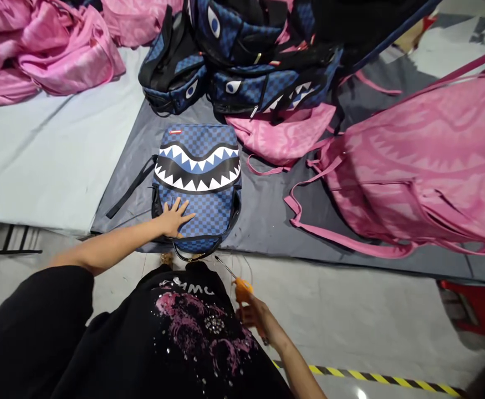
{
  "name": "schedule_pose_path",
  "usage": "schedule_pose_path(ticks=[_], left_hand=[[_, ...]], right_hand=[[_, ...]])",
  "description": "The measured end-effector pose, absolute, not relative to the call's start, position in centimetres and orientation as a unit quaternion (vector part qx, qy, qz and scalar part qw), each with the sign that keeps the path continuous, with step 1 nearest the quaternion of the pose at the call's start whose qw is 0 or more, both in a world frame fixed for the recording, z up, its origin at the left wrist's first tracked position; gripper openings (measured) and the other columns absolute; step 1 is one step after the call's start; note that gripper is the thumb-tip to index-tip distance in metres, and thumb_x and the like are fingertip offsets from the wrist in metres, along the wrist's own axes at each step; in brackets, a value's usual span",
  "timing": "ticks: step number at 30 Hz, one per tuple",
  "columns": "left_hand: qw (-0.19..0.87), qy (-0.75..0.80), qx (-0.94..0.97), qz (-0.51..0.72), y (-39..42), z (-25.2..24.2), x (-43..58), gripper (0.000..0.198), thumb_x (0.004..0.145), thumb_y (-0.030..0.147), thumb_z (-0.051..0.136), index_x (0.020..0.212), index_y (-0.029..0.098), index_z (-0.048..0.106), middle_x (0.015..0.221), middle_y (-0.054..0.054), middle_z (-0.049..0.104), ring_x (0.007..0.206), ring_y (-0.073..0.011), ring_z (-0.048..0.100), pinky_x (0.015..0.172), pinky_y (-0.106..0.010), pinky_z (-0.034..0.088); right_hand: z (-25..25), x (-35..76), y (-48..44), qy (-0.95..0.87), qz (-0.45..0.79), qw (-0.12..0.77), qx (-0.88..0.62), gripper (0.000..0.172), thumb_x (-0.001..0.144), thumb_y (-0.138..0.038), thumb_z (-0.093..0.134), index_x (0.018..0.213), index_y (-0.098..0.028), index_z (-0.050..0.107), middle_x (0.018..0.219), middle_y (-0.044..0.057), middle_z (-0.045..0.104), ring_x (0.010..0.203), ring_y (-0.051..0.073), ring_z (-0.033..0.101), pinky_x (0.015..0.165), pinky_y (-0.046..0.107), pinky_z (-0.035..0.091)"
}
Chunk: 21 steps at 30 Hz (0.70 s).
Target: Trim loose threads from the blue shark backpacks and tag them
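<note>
A small blue-and-black checked backpack (200,208) lies front up near the table's edge, with a white-toothed shark mouth printed across it. My left hand (174,218) rests on its lower front, fingers spread. The backpack's carry handle hangs over the near edge, and one black strap sticks out to the left. In front of my shirt, below the table edge, my right hand (256,316) is closed around an orange air blow gun (244,288). Its thin metal nozzle points up and left towards the backpack's near end. The grip is partly hidden by my fingers.
More blue checked bags (267,83) are heaped at the back, beside a pink pouch (286,133). A large pink backpack (417,166) with trailing straps covers the right side. Pink bags (67,50) are piled far left. A red object (479,310) stands on the floor at right.
</note>
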<state>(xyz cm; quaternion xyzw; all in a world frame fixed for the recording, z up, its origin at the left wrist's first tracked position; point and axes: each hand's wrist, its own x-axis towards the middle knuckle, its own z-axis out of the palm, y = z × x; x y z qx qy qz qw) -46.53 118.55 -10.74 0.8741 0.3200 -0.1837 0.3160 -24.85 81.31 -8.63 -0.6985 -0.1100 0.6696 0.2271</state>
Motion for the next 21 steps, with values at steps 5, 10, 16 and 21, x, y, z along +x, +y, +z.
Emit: schedule_pose_path(ticks=[5, 10, 16, 21], left_hand=[[0.202, 0.244, 0.915, -0.25, 114.7, -12.2, -43.8, 0.114, 0.055, 0.026, 0.084, 0.156, 0.018, 0.031, 0.164, -0.025, 0.004, 0.15, -0.051, -0.003, 0.112, -0.076, -0.003], [0.368, 0.298, 0.876, -0.09, 112.8, -11.6, -43.8, 0.079, 0.064, 0.008, 0.066, 0.141, 0.019, 0.056, 0.155, -0.019, 0.041, 0.148, -0.0439, 0.026, 0.119, -0.063, 0.014], [0.325, 0.502, 0.79, 0.137, 116.7, -2.0, -43.6, 0.033, 0.091, 0.031, 0.052, 0.117, 0.02, 0.069, 0.1, -0.008, 0.074, 0.094, -0.0265, 0.069, 0.089, -0.04, 0.049], [0.253, 0.531, 0.773, 0.237, 121.4, 4.3, -41.3, 0.027, 0.088, 0.041, 0.059, 0.078, 0.017, 0.066, 0.066, 0.0, 0.062, 0.064, -0.0149, 0.055, 0.058, -0.026, 0.036]], right_hand=[[-5.0, -20.8, 83.7, -0.204, 0.545, 0.211, -0.785, 0.056, 0.091, -0.069, 0.029, 0.084, -0.025, 0.062, 0.08, 0.012, 0.072, 0.073, 0.024, 0.07, 0.072, 0.036, 0.054], [-2.5, -19.7, 91.8, -0.348, 0.46, 0.119, -0.808, 0.042, 0.091, -0.054, 0.043, 0.111, -0.022, 0.061, 0.079, 0.005, 0.072, 0.072, 0.021, 0.067, 0.069, 0.03, 0.048], [-1.4, -17.4, 89.5, -0.369, 0.455, 0.292, -0.756, 0.05, 0.096, -0.055, 0.029, 0.104, -0.02, 0.065, 0.089, 0.006, 0.071, 0.081, 0.02, 0.064, 0.065, 0.029, 0.048], [-4.2, -19.4, 89.5, -0.403, 0.358, 0.42, -0.73, 0.052, 0.099, -0.055, 0.026, 0.082, -0.019, 0.06, 0.068, 0.003, 0.065, 0.065, 0.017, 0.06, 0.066, 0.03, 0.05]])
